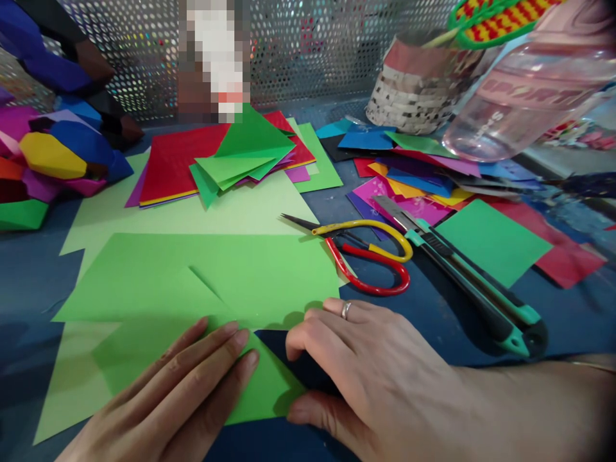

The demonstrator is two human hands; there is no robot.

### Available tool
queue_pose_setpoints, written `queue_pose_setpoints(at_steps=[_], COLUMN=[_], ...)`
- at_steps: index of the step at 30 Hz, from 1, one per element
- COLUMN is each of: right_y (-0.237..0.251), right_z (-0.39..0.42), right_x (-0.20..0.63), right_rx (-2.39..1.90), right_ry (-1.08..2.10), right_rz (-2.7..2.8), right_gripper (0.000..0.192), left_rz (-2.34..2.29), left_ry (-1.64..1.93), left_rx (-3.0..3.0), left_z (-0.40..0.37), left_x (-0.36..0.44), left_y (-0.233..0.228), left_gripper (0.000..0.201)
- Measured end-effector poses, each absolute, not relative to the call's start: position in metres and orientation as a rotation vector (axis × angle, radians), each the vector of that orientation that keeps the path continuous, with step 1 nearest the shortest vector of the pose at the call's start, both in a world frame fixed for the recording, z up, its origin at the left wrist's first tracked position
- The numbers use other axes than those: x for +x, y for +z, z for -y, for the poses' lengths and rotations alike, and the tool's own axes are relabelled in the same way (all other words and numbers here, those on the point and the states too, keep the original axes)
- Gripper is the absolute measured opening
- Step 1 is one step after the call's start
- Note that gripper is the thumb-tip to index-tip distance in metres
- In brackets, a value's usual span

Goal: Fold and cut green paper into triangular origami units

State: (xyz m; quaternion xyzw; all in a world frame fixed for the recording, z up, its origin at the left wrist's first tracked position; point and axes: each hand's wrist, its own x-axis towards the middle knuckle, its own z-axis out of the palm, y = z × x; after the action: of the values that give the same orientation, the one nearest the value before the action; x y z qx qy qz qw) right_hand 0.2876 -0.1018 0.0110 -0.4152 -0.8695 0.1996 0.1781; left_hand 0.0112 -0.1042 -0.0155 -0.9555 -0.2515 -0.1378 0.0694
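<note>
Left hand [178, 391] is lying flat, fingers together, pinning the green paper [206, 282]; right hand [366, 372] is pinching the fold's edge. I'd crease slowly, corner aligned.

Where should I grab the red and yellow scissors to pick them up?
Probably by the looped handles of the red and yellow scissors, coming from the near right side. The big red loop lies open toward the right hand, while the pointed blades aim away to the left, over the green paper sheet.
</note>
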Motion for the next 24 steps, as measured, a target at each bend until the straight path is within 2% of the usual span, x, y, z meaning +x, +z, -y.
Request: queue_pose_setpoints(at_steps=[7,12,19,24], right_y=[0.012,0.011,0.009,0.017], right_z=[0.102,0.097,0.095,0.088], right_x=[0.285,0.287,0.290,0.292], right_rx=[-1.214,-1.165,-1.080,-1.038], right_ry=[0.519,0.598,0.635,0.710], right_rz=[2.476,2.502,2.588,2.589], right_gripper=[0.023,0.023,0.025,0.036], left_rz=[0.719,0.847,0.795,0.848], left_ry=[-0.390,-0.461,-0.490,-0.505], left_rx=[-2.861,-2.871,-2.871,-2.842], left_z=[0.104,0.109,0.107,0.110], left_x=[0.010,0.013,0.018,0.019], left_y=[-0.016,-0.017,-0.016,-0.017], left_gripper=[0.044,0.044,0.042,0.044])
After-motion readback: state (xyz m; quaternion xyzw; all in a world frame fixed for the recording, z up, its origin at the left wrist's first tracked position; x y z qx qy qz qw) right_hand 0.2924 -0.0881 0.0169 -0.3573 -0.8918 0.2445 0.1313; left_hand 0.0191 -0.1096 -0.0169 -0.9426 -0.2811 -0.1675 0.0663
